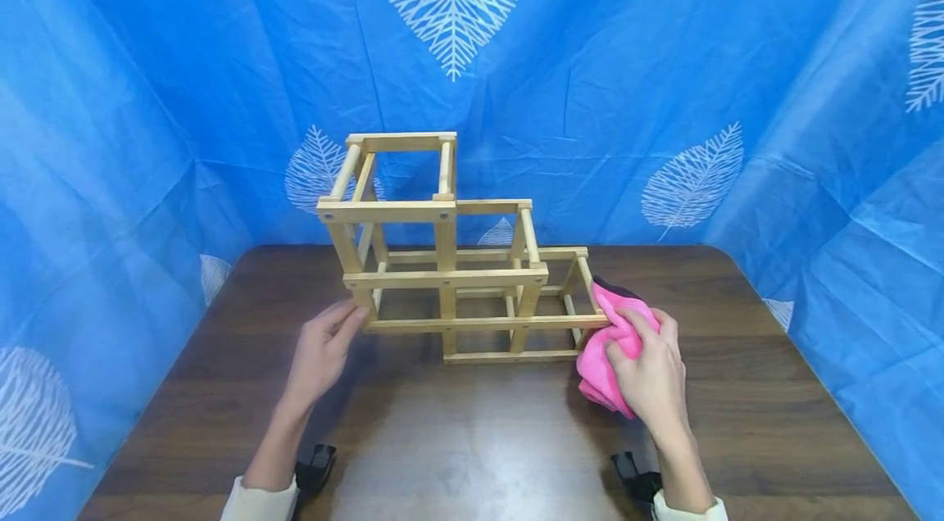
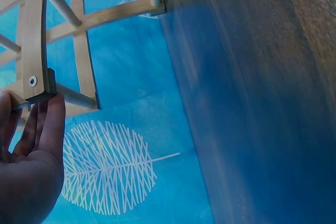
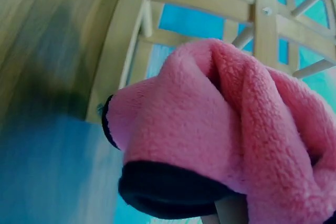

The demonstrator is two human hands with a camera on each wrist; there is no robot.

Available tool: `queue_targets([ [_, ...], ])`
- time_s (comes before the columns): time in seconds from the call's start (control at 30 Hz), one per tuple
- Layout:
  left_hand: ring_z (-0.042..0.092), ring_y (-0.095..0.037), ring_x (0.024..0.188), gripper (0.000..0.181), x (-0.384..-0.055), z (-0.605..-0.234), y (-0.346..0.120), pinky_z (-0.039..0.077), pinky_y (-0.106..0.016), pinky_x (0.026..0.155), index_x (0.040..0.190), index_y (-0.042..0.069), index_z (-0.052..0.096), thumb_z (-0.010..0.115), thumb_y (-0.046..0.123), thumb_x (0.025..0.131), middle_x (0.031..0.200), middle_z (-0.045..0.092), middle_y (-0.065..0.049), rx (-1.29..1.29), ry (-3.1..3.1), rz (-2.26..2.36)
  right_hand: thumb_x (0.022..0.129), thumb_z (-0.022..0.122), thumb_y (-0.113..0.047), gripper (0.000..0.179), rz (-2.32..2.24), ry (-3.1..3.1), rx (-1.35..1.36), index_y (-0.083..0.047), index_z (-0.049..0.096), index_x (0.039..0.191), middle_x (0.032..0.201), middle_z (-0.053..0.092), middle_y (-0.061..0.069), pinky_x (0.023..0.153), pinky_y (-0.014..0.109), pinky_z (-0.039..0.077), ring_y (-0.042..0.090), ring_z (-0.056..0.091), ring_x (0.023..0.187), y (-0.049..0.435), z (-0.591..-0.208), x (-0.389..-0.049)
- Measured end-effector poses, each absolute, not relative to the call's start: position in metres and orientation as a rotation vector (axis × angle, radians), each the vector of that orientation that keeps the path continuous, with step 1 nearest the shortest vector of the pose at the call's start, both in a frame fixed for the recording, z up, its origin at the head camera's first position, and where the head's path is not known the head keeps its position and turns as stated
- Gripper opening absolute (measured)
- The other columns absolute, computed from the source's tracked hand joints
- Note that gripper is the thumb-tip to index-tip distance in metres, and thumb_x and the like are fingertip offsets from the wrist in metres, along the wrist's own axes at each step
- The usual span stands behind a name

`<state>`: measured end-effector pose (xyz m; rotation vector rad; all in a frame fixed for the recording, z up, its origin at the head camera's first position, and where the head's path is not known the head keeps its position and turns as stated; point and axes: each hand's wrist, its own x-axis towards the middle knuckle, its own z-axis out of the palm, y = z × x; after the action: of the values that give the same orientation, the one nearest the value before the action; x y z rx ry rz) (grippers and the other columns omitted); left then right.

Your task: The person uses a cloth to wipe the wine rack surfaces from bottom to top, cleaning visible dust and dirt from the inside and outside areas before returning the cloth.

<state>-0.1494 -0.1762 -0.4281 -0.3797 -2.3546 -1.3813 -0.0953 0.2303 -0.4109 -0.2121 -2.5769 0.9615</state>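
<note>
A pale wooden stepped rack (image 1: 391, 212), made of slats, round dowels and screws, stands on the table, its tallest part at the left. My left hand (image 1: 324, 349) pinches its lower left corner; in the left wrist view, fingers meet the end of a slat (image 2: 35, 40) beside a screw. At the rack's low right end, my right hand (image 1: 656, 369) grips a bunched pink cloth (image 1: 608, 369) with dark edging. The cloth laps against the end of the rail there. In the right wrist view, the fluffy cloth (image 3: 205, 124) hides most of the right hand.
The dark wood-grain table (image 1: 479, 439) reaches forward to a blue hanging (image 1: 590, 54) printed with white leaves, which also covers both sides. Black straps (image 1: 315, 465) show at the wrists, next to pale sleeve cuffs.
</note>
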Motion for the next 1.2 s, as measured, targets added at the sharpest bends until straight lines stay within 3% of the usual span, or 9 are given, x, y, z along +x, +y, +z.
queue_targets([
  [0.27,0.065,-0.027,0.104,0.024,-0.147,-0.427,-0.175,0.047,-0.018,0.088,0.115,0.000,0.071,0.057,0.014,0.101,0.110,0.070,-0.011,-0.370,-2.389,-1.389,0.087,0.070,-0.012,0.064,1.100,-2.801,-0.293,0.004,0.044,0.143,0.144,0.029,0.033,0.097,0.070,0.036,0.055,0.041,0.124,0.238,-0.416,-0.098],
  [0.5,0.065,-0.028,0.104,0.023,-0.145,-0.427,-0.178,0.046,-0.013,0.087,0.115,-0.001,0.070,0.058,0.012,0.101,0.110,0.071,-0.012,-0.363,-2.381,-1.370,0.087,0.069,-0.013,0.066,1.143,-2.869,-0.251,0.009,0.042,0.143,0.142,0.030,0.035,0.097,0.068,0.037,0.055,0.041,0.123,0.237,-0.422,-0.102],
  [0.73,0.065,-0.032,0.106,0.025,-0.144,-0.426,-0.178,0.052,-0.046,0.090,0.118,-0.002,0.069,0.057,0.012,0.101,0.114,0.069,-0.015,-0.356,-2.379,-1.382,0.085,0.068,-0.013,0.064,1.025,-2.936,-0.239,0.008,0.046,0.141,0.142,0.032,0.036,0.090,0.071,0.040,0.058,0.046,0.117,0.234,-0.428,-0.101],
  [0.83,0.065,-0.033,0.107,0.026,-0.144,-0.425,-0.178,0.051,-0.051,0.089,0.119,-0.002,0.068,0.056,0.013,0.102,0.114,0.069,-0.015,-0.362,-2.377,-1.398,0.085,0.069,-0.014,0.064,1.009,-2.937,-0.246,0.008,0.047,0.141,0.141,0.032,0.035,0.089,0.071,0.041,0.058,0.047,0.117,0.233,-0.429,-0.101],
  [1.2,0.065,-0.035,0.106,0.028,-0.146,-0.424,-0.177,0.051,-0.053,0.090,0.121,-0.002,0.067,0.056,0.016,0.102,0.114,0.068,-0.017,-0.370,-2.401,-1.404,0.086,0.074,-0.012,0.075,1.619,-2.669,-0.355,0.000,0.033,0.147,0.137,0.033,0.025,0.089,0.044,0.044,0.038,0.044,0.113,0.239,-0.423,-0.099],
])
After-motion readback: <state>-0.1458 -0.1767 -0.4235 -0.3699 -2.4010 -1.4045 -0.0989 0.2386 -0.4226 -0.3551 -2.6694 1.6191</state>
